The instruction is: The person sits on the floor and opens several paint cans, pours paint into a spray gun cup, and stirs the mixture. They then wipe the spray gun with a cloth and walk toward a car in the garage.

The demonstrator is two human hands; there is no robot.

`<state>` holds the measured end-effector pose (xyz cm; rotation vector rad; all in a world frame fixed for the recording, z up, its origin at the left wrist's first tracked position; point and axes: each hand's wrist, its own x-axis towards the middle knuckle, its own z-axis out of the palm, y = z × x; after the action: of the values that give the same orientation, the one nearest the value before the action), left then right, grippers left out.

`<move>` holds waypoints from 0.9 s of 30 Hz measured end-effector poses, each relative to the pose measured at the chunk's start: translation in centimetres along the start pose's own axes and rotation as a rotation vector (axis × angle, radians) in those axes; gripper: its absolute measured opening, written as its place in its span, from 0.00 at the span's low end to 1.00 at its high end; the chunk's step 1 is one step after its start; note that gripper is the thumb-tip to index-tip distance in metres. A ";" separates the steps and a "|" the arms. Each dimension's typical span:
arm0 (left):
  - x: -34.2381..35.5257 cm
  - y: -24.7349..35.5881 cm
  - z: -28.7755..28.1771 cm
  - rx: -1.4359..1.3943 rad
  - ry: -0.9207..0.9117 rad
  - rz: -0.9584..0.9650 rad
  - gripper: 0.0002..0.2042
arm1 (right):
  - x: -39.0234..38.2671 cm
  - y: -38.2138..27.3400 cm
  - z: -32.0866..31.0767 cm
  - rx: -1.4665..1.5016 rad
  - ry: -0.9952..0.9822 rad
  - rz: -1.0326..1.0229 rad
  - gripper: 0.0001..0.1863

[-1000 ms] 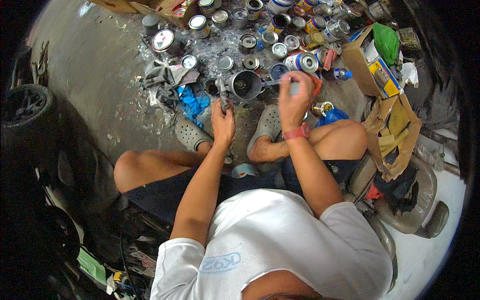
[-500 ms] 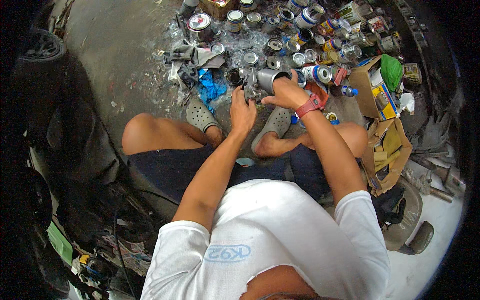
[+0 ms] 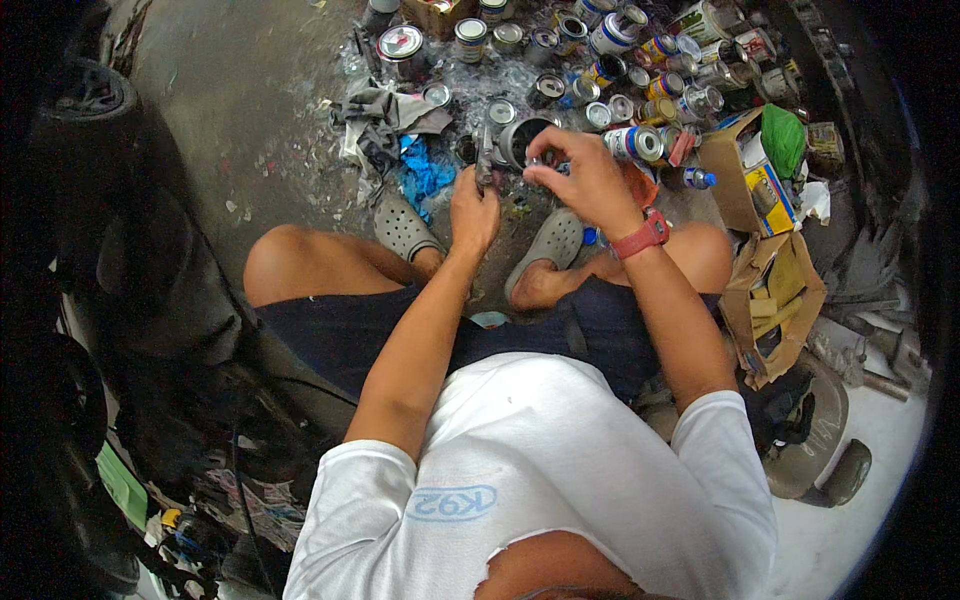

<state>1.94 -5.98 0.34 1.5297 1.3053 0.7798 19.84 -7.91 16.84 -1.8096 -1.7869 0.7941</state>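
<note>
My left hand [image 3: 474,212] is wrapped round the handle of a grey metal paint spray gun [image 3: 485,158], held above the floor between my feet. Its wide grey cup [image 3: 513,143] is tilted, with the dark open mouth facing my right hand. In front of that mouth is my right hand [image 3: 592,182], a red watch on its wrist. Its thumb and fingers curl together in a pinch; whatever they hold, if anything, is too small to make out. Crumpled blue cloth or paper [image 3: 425,170] and grey rags [image 3: 378,135] lie left of the gun.
Many paint cans, among them a blue-and-white can [image 3: 637,144], crowd the floor ahead and to the right. A capped bottle [image 3: 697,179] lies beside a cardboard box [image 3: 732,180]. Another box [image 3: 745,320] holds yellow blocks. A car wheel [image 3: 90,90] stands far left.
My right hand has come out of the cup, back toward me, and its fingers have curled together. The gun and cup have turned and shifted slightly left; my left hand still grips the gun.
</note>
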 end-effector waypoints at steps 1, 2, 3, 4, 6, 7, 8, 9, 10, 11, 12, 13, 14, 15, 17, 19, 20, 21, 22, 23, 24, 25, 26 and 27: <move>0.1 0.3 -0.3 -0.037 -0.034 -0.096 0.16 | 0.1 -0.2 -0.3 0.103 0.113 -0.011 0.14; 0.3 0.8 -0.7 -0.071 -0.067 -0.190 0.17 | 0.3 -0.6 -0.7 0.208 0.228 -0.024 0.14; 0.5 1.3 -1.1 -0.104 -0.099 -0.285 0.19 | 0.4 -0.6 -1.0 0.313 0.343 -0.036 0.14; 0.4 1.7 -1.6 -0.032 -0.070 -0.269 0.26 | 0.8 1.0 -1.4 0.292 0.414 -0.117 0.18; 1.2 2.5 -2.9 -0.058 -0.108 -0.380 0.28 | 1.1 2.1 -2.2 0.642 0.429 0.011 0.18; 1.7 2.6 -3.5 -0.070 -0.125 -0.437 0.29 | 1.3 2.8 -2.6 0.819 0.430 0.072 0.19; 2.2 2.0 -4.2 -0.208 -0.129 -0.392 0.32 | 1.7 4.6 -2.4 0.839 0.401 0.085 0.19; 2.3 5.1 -4.9 -0.261 -0.108 -0.401 0.32 | 2.0 6.5 -1.9 0.894 0.354 0.109 0.18; 3.2 4.8 -5.2 -0.333 -0.149 -0.364 0.32 | 2.2 8.3 -1.3 0.948 0.307 0.131 0.18; 4.1 4.5 -6.1 -0.400 -0.182 -0.332 0.32 | 2.3 9.4 -0.6 1.010 0.251 0.148 0.18; 4.6 5.1 -6.8 -0.452 -0.194 -0.310 0.32 | 3.1 8.0 0.2 1.070 0.270 0.088 0.19; 5.0 5.7 -7.6 -0.505 -0.208 -0.289 0.31 | 3.2 6.8 0.4 1.000 0.261 0.210 0.20; 5.1 6.6 -8.8 -0.508 -0.263 -0.210 0.28 | 4.0 6.6 1.1 1.036 0.272 0.185 0.21; 6.1 7.1 -9.8 -0.499 -0.318 -0.216 0.26 | 4.4 6.3 1.6 1.072 0.280 0.162 0.22; 6.6 9.2 -10.7 -0.448 -0.369 -0.208 0.23 | 4.5 6.4 1.9 1.129 0.252 0.129 0.20; 6.8 10.3 -10.8 -0.391 -0.370 -0.163 0.26 | 4.7 6.5 2.0 1.140 0.230 0.083 0.20; 6.8 10.7 -10.8 -0.367 -0.365 -0.139 0.27 | 4.9 6.4 1.8 1.121 0.214 0.052 0.19; 6.9 11.0 -11.0 -0.345 -0.386 -0.139 0.27 | 5.1 6.3 1.7 1.101 0.198 0.021 0.19; 7.0 11.2 -11.3 -0.324 -0.406 -0.139 0.27 | 5.0 6.1 1.7 1.090 0.206 0.043 0.18; 7.0 11.4 -11.4 -0.305 -0.423 -0.141 0.26 | 5.0 6.1 1.7 1.074 0.207 0.038 0.18; 7.2 11.4 -11.4 -0.292 -0.433 -0.140 0.26 | 5.0 6.1 1.8 1.058 0.207 0.033 0.18; 7.3 11.4 -11.4 -0.278 -0.443 -0.139 0.27 | 5.1 6.1 1.9 1.042 0.206 0.028 0.18; 7.4 11.4 -11.4 -0.268 -0.452 -0.139 0.27 | 5.2 6.2 2.0 1.059 0.221 -0.004 0.19; 7.4 11.1 -11.2 -0.235 -0.392 -0.143 0.27 | 5.2 6.4 2.1 0.990 0.289 -0.014 0.18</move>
<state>-2.47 4.19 13.81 1.3047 0.9818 0.4909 22.95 -3.06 10.56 -1.1494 -0.9269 1.0794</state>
